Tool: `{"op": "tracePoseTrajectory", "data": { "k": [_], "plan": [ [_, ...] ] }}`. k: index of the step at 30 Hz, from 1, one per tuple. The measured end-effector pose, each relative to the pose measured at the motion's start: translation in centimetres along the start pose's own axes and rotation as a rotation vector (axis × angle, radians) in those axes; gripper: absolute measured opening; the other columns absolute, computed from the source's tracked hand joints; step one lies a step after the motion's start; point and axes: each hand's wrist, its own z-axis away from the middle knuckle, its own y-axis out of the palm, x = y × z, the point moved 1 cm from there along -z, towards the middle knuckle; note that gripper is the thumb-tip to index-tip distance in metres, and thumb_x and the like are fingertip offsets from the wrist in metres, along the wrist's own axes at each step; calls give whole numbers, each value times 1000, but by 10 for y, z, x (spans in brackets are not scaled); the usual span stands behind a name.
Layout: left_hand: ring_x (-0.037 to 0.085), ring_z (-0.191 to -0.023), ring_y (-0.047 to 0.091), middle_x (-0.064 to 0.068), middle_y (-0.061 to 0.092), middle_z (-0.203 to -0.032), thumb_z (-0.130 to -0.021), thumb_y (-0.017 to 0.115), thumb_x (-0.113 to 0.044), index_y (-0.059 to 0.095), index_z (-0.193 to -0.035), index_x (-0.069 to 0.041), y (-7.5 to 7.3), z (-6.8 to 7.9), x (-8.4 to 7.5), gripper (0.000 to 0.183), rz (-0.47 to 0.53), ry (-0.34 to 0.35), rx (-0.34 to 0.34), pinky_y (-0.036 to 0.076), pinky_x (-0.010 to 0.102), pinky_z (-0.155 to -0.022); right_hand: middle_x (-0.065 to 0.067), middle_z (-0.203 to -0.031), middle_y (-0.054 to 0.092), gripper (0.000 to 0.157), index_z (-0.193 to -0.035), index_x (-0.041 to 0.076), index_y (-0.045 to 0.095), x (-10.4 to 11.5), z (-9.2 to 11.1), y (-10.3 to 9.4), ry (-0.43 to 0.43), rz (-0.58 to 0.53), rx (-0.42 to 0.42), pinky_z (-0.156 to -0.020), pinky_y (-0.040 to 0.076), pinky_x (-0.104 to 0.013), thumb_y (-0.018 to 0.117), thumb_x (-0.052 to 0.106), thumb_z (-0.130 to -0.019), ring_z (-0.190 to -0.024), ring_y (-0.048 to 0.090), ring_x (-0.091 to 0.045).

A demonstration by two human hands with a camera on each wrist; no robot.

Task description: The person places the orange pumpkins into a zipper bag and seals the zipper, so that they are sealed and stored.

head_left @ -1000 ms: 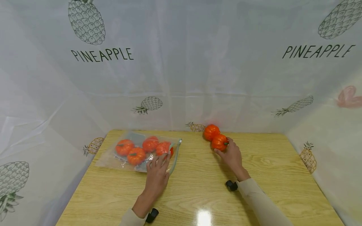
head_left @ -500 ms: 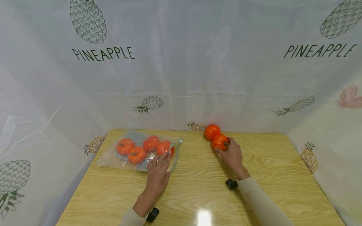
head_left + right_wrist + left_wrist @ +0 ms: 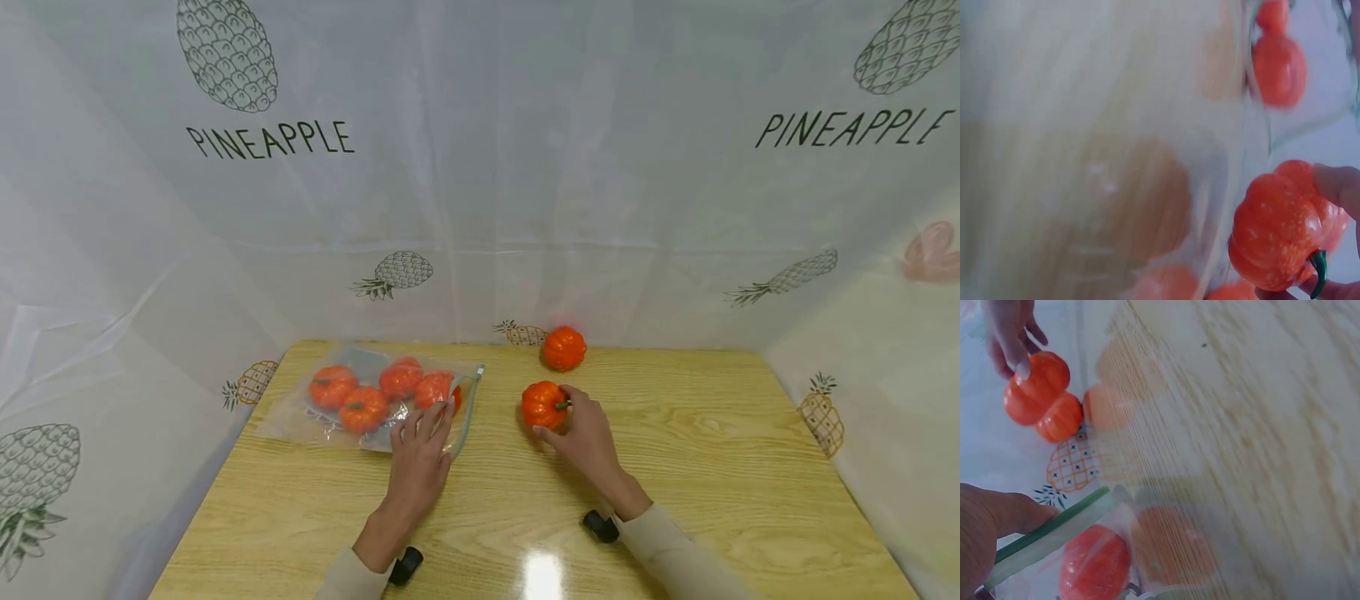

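My right hand (image 3: pixel 588 437) grips a small orange toy pumpkin (image 3: pixel 542 404) with a green stem, fingers and thumb around its stem side. In the right wrist view this pumpkin (image 3: pixel 1275 231) shows up close, its stem between the digits. A clear zip bag (image 3: pixel 288 425) lies at the left with several similar pumpkins (image 3: pixel 363 409) inside. My left hand (image 3: pixel 416 467) is at the bag's mouth, its fingers over the upper layer. In the left wrist view a digit meets the green zip strip (image 3: pixel 1054 528); the other fingers are hidden there.
One more pumpkin (image 3: pixel 564 347) sits at the table's back edge, against the patterned curtain (image 3: pixel 637 208). Curtain sheets also enclose the left and right sides of the wooden table (image 3: pixel 720 467).
My right hand has drawn the gripped pumpkin left and nearer to me, away from the pumpkin at the back edge. My left hand stays at the bag's mouth.
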Motion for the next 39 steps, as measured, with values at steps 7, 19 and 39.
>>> {"op": "tracePoseTrajectory", "data": {
  "k": [7,19,39],
  "plan": [
    [35,-121,47,10,56,-140,-67,96,3,62,-146,-1,-3,-1,-2,86,-3,5,-5,38,56,-93,-20,-129,67,76,-139,-6,57,33,13,36,-109,-20,102,-100,48,-61,94,26,-81,-114,63,-40],
    [35,-123,47,11,57,-140,-68,94,5,61,-147,0,-3,-1,-2,86,7,13,-11,38,55,-93,-16,-137,65,77,-145,-1,56,71,-1,62,-195,-106,233,-103,49,-56,89,35,-86,-122,60,-37],
    [33,-120,47,9,56,-144,-70,92,3,59,-150,-4,-5,-2,-6,88,-35,36,23,37,52,-92,-16,-134,66,68,-145,1,58,85,-21,84,-349,-41,365,-105,47,-48,86,28,-90,-119,60,-32]
  ]
}}
